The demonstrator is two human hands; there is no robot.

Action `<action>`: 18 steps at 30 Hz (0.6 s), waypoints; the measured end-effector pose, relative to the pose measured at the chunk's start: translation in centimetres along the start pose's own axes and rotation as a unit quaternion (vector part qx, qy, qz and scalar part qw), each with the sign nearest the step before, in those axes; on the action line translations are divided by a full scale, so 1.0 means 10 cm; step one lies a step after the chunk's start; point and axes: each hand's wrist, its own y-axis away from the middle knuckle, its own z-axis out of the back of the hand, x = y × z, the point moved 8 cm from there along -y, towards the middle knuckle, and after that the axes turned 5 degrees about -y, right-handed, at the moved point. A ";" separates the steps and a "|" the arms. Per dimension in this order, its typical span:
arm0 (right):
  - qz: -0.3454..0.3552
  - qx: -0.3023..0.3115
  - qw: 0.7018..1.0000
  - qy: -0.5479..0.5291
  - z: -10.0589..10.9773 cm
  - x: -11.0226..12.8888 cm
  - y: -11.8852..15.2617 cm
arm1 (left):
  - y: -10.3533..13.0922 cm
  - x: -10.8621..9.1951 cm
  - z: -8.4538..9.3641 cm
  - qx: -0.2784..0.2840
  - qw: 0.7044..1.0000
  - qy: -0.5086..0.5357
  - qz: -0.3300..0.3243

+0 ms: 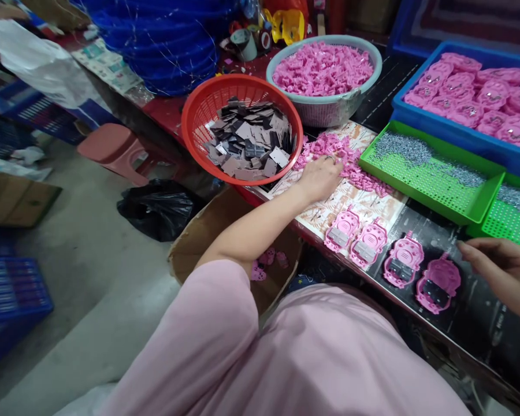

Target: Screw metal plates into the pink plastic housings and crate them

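Note:
My left hand (323,178) rests on a loose pile of small pink plastic pieces (366,178), with its fingers curled down into it; what they grip is hidden. Near the table's right side, my right hand (502,274) has thumb and fingertips drawn together, and anything between them is too small to make out. Four pink toy casings lie in a row along the front edge. The rightmost casing (439,283), nearest my right hand, and the casing beside it (403,261) hold dark plates. Two more, a casing (369,242) and the leftmost casing (342,230), carry grey plates.
A red basket (190,124) holds flat grey plates. Behind it stands a pale basin (329,110) of pink pieces. Green trays (437,188) contain small metal parts, beside a blue crate (398,110) of bagged pink items. Below the edge is a cardboard box (199,237).

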 end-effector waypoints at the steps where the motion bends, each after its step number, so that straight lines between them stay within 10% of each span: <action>1: 0.005 0.008 1.000 0.001 -0.01 0.02 0.00 | 0.02 -0.01 -0.01 0.008 1.000 -0.005 -0.008; 7: 0.054 0.043 0.997 0.046 -0.14 0.34 -0.06 | 0.20 0.12 0.01 0.046 0.998 0.039 -0.008; 14: 0.356 0.073 0.929 0.066 -0.80 1.38 -0.28 | 0.23 0.20 -0.06 0.056 0.996 0.064 0.017; 18: 0.408 0.057 0.900 0.140 -1.21 1.78 -0.45 | 0.22 0.22 -0.03 0.025 0.996 0.086 0.012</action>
